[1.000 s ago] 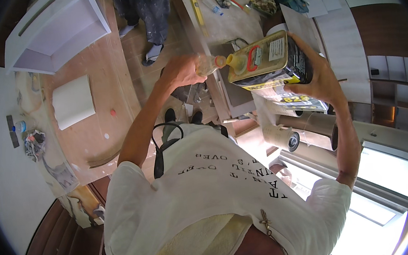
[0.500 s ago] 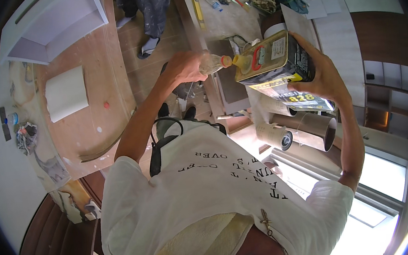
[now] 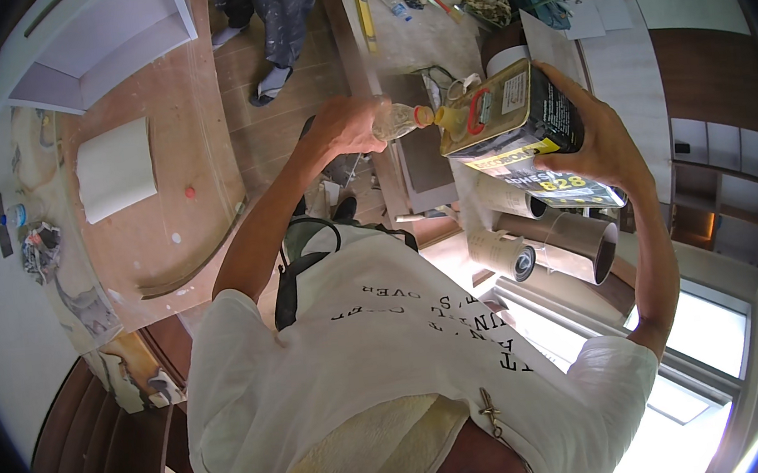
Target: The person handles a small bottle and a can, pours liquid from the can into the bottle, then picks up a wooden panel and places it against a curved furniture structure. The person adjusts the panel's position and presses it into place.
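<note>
My left hand [image 3: 348, 128] is closed around a small clear plastic bottle [image 3: 398, 121], which lies nearly sideways with its red-rimmed mouth turned right. That mouth meets, or almost meets, the yellow spout [image 3: 447, 119] of a rectangular metal tin [image 3: 497, 114]. The tin is tilted toward the bottle, its top stained and fitted with a red handle [image 3: 478, 112]. My right hand [image 3: 602, 137] grips it from the right, thumb on the front label and fingers over the far side. Whether liquid is flowing between them is too small to tell.
Left stands a brown board table [image 3: 198, 154] with a white sheet [image 3: 117, 170] and a curved strip [image 3: 199, 263]. Behind the tin is a cluttered worktop [image 3: 391, 35] with tools. Rolls of sheet material [image 3: 571, 236] lie below the tin. Another person's legs [image 3: 281, 27] are ahead.
Both hands keep their grips, and the bottle and tin hold almost the same pose, mouth to spout. The room has shifted slightly leftward in view.
</note>
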A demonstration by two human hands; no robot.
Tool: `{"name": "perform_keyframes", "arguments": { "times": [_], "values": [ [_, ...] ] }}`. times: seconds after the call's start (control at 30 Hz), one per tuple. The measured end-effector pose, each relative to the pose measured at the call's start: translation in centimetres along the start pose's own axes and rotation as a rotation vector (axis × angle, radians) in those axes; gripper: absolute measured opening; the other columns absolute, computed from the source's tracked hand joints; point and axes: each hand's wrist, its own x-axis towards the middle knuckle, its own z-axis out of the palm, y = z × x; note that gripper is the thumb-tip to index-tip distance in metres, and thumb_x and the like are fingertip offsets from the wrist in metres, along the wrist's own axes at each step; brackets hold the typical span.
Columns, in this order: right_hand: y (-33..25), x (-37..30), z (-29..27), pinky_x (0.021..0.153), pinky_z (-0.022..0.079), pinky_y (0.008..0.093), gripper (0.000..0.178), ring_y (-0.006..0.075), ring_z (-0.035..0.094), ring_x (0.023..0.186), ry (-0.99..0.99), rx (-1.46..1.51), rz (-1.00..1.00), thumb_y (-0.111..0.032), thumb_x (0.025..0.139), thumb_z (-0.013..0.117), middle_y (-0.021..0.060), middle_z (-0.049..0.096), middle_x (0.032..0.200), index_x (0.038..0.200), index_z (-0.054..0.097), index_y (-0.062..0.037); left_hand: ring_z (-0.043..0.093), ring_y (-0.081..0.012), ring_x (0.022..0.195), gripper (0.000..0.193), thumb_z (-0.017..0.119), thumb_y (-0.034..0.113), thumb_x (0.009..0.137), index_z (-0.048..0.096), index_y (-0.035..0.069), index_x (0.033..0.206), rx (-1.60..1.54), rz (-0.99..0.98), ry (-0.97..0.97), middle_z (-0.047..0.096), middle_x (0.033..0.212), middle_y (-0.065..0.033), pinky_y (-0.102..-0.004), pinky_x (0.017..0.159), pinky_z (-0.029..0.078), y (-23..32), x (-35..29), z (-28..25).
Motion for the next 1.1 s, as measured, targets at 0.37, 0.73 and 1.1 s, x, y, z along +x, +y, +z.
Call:
{"name": "perform_keyframes", "arguments": {
  "times": [0.37, 0.73, 1.1],
  "values": [
    [0.4, 0.0, -0.5, 0.100, 0.050, 0.0437, 0.111, 0.0398, 0.063, 0.116, -0.010, -0.042, 0.001, -0.027, 0.053, 0.089, 0.0222, 0.063, 0.130, 0.153, 0.041, -0.0211, 0.071, -0.0353, 0.083, 0.053, 0.082, 0.028, 0.063, 0.068, 0.012, 0.111, -0.003, -0.013, -0.051, 0.072, 0.089, -0.0145, -0.0444, 0.076, 0.057, 0.3, 0.8, 1.0],
    [1.0, -0.6, -0.7, 0.100, 0.051, 0.0437, 0.112, 0.0404, 0.064, 0.114, -0.023, -0.079, 0.011, -0.028, 0.052, 0.089, 0.0226, 0.063, 0.130, 0.153, 0.040, -0.0223, 0.071, -0.0351, 0.080, 0.048, 0.081, 0.027, 0.064, 0.068, 0.010, 0.106, -0.021, 0.018, -0.012, 0.072, 0.085, -0.0144, -0.0439, 0.074, 0.057, 0.8, 1.2, 1.8],
    [1.0, -1.0, -0.9, 0.099, 0.051, 0.0435, 0.112, 0.0399, 0.065, 0.113, -0.029, -0.105, 0.030, -0.028, 0.052, 0.088, 0.0211, 0.064, 0.128, 0.153, 0.040, -0.0220, 0.071, -0.0351, 0.078, 0.051, 0.081, 0.029, 0.063, 0.068, 0.009, 0.109, -0.011, 0.027, -0.036, 0.072, 0.083, -0.0139, -0.0439, 0.073, 0.057, 1.4, 1.5, 2.1]
  ]
}}
